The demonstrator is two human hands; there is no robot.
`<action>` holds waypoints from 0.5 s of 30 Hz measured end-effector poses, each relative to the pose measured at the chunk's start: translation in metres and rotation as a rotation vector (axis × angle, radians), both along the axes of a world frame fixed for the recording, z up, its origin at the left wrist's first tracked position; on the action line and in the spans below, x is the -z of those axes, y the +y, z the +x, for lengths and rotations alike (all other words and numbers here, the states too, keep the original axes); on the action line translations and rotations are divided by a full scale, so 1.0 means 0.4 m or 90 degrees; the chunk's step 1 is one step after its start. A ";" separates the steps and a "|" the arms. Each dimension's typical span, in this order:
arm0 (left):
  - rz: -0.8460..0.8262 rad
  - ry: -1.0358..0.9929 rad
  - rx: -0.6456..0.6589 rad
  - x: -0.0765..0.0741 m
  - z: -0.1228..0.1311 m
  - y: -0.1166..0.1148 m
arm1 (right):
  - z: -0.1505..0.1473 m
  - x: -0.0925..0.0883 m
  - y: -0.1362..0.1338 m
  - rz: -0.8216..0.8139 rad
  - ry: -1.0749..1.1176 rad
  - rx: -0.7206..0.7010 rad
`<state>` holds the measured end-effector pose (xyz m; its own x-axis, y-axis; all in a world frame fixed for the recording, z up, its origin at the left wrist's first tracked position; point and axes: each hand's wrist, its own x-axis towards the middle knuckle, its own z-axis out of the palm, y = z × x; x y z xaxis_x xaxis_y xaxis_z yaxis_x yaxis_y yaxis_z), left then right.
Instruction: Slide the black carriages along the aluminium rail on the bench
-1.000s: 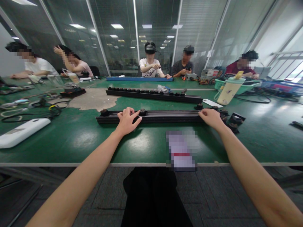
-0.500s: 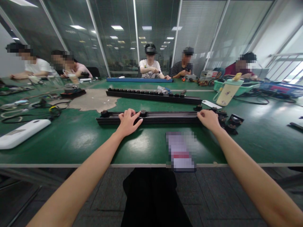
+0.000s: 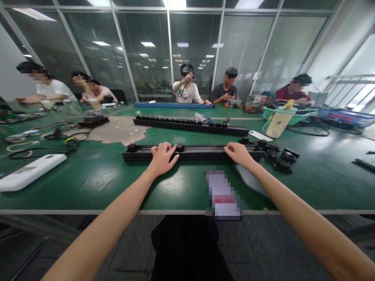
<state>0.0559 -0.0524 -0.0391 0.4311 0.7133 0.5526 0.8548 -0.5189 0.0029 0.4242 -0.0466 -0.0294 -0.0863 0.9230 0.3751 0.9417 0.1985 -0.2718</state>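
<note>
A long black slotted rail (image 3: 199, 156) lies crosswise in front of me. My left hand (image 3: 162, 156) rests on it, fingers apart over the slot and thumb along the near side. Its index fingertip is beside a small black block (image 3: 179, 147) seated in the slot. Another black block (image 3: 132, 147) sits near the rail's left end. My right hand (image 3: 238, 152) is closed in a pinch at the slot, right of the middle; whatever is between those fingers is hidden. Several loose black parts (image 3: 272, 153) lie just past the rail's right end.
Beyond lies a second black rail (image 3: 187, 125) carrying a row of blocks. A phone (image 3: 223, 195) is near the table edge, a white case-like object (image 3: 33, 171) at left. A cream bottle (image 3: 279, 121) stands at right. Several people sit around the table.
My right hand has moved left along the rail from near its right end. My left hand keeps its place on the rail. The view has tilted up slightly.
</note>
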 end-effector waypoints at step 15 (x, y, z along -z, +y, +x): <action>-0.005 0.019 0.012 -0.004 0.001 0.004 | -0.279 -0.080 0.051 -0.090 0.123 -0.219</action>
<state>0.0562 -0.0506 -0.0375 0.4612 0.7089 0.5337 0.8443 -0.5355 -0.0183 0.3125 -0.0260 0.0025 -0.3397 0.8958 0.2866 0.7558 0.4413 -0.4838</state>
